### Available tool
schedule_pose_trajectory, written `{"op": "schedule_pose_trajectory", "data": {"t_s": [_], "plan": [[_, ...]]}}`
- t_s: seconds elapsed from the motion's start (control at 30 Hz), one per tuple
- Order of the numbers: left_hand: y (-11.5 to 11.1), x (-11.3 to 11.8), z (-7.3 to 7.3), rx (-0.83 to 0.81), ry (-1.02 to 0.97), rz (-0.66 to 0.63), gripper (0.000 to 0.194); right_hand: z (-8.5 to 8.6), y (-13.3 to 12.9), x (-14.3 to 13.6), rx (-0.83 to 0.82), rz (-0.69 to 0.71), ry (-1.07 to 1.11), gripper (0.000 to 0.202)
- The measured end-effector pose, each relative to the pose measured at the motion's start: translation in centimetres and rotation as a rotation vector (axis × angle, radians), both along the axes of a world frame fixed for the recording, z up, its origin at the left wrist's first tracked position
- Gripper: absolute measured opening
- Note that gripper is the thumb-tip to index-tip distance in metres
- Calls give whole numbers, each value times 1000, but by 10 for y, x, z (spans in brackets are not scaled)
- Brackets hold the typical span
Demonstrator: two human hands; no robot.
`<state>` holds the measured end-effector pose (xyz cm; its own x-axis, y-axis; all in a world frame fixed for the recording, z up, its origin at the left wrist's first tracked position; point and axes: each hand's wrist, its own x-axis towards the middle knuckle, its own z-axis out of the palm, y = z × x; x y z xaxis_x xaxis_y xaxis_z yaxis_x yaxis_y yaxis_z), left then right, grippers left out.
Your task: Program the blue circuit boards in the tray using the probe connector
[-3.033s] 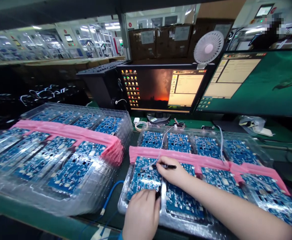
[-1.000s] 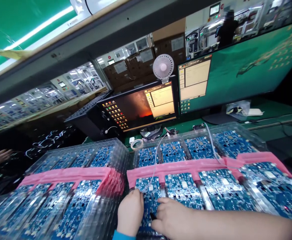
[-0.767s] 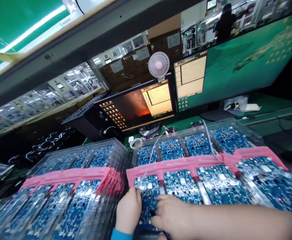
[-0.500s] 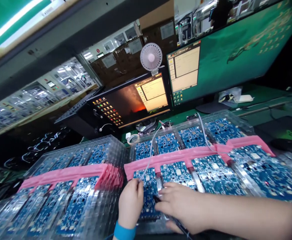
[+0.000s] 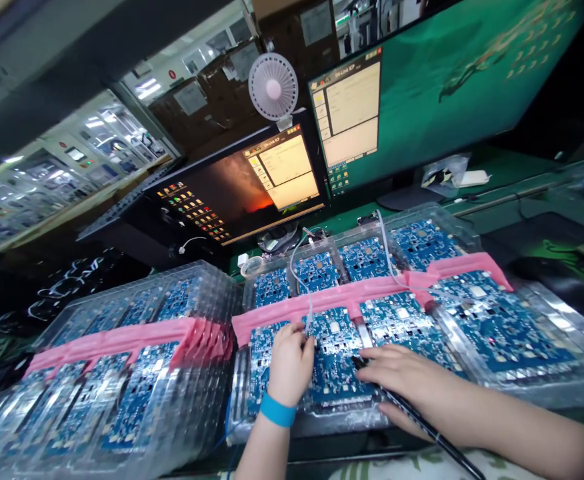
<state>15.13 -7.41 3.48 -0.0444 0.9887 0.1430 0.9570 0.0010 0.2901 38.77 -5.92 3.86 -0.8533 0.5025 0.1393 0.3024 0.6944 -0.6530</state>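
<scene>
My left hand (image 5: 292,360), wearing a blue wristband (image 5: 277,410), pinches the lower end of a thin whitish cable (image 5: 311,310). It is over the left part of a blue circuit board (image 5: 335,360) in the front row of a clear plastic tray (image 5: 332,421). My right hand (image 5: 407,380) has its fingers round a slim black pen-like tool (image 5: 422,423), whose dark tip shows near the fingertips. That hand is at the right side of the same board and partly covers the neighbouring board (image 5: 407,327). The cable's end is hidden by the left fingers.
Pink foam strips (image 5: 317,303) run across the tray between two rows of boards. At left rises a stack of similar clear trays (image 5: 207,393). Two monitors (image 5: 212,193) and a small fan (image 5: 273,88) stand behind. A second whitish cable (image 5: 386,243) crosses the right boards.
Both hands have moved right, from the leftmost front board to the one beside it. The cable end has gone along with my left hand. The camera view has shifted too.
</scene>
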Motion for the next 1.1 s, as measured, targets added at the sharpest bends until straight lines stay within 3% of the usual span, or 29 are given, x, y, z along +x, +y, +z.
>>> {"op": "schedule_pose_trajectory", "data": {"t_s": [0.7, 0.97, 1.1], "plan": [[4, 4, -6, -67, 45, -55, 17, -14, 5, -1, -38, 26, 84, 40], [5, 9, -6, -95, 108, -106, 13, -6, 2, 0, -21, 2, 51, 39], [1, 8, -5, -51, 126, -82, 16, -2, 4, 13, 47, -31, 68, 39]]}}
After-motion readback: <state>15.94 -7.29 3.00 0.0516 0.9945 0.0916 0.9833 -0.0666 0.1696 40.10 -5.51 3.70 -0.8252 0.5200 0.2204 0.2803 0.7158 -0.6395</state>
